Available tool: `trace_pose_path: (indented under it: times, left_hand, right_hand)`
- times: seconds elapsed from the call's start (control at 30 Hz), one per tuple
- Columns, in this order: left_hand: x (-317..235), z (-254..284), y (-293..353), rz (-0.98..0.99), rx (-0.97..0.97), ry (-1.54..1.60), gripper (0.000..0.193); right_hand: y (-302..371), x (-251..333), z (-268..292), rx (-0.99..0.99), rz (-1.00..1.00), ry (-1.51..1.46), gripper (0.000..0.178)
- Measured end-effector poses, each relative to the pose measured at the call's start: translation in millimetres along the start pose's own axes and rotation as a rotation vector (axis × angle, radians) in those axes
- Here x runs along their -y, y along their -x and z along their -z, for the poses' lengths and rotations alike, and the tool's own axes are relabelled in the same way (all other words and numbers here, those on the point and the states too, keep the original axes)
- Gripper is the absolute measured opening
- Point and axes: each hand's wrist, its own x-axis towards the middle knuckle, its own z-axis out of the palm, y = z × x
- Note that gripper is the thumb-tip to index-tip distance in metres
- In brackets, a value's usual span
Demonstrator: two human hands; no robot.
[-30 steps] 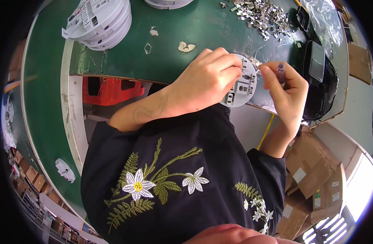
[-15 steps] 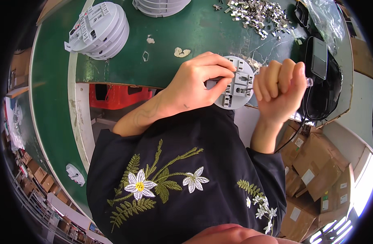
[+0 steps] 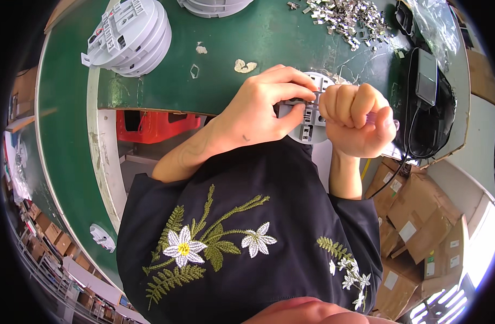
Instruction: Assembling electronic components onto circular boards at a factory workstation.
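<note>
The left hand (image 3: 263, 105) grips a round grey plastic disc (image 3: 310, 120) at the near edge of the green table (image 3: 231, 48), fingers curled over the disc's top and the thumb pressed against its face. The right hand (image 3: 358, 119) sits at the disc's three o'clock side, closed into a fist with the knuckles touching the disc; something pinkish shows at the far side of the fist, but what it holds cannot be told. The two hands touch over the disc.

At ten o'clock from the hands stands a stack of grey discs (image 3: 131, 35). At one o'clock lies a heap of small metal clips (image 3: 347, 16). At three o'clock, just beside the right hand, rests a black device with a cable (image 3: 428, 102). Below the table edge shows a red crate (image 3: 156, 124), and at four o'clock sit cardboard boxes (image 3: 420, 221).
</note>
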Motion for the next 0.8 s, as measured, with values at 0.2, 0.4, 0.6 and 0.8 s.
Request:
trace_pose_path:
  times: [0.2,0.4,0.6,0.8]
  left_hand:
    - [-1.8,-6.0,-3.8,-0.026,-0.009,0.003,0.029]
    - [-3.2,-4.8,-2.8,-0.020,-0.027,0.008,0.022]
    - [-1.2,-4.9,2.8,-0.061,0.017,-0.040,0.043]
    - [-8.5,-9.1,5.8,-0.061,0.056,-0.238,0.080]
  right_hand:
    - [2.5,-3.7,-4.4,-0.014,0.073,0.142,0.050]
    - [1.9,-8.7,-9.0,-0.001,0.087,0.484,0.046]
    - [-2.1,14.0,5.3,0.003,0.057,-0.057,0.040]
    - [-2.1,5.4,10.8,-0.014,0.099,-0.185,0.038]
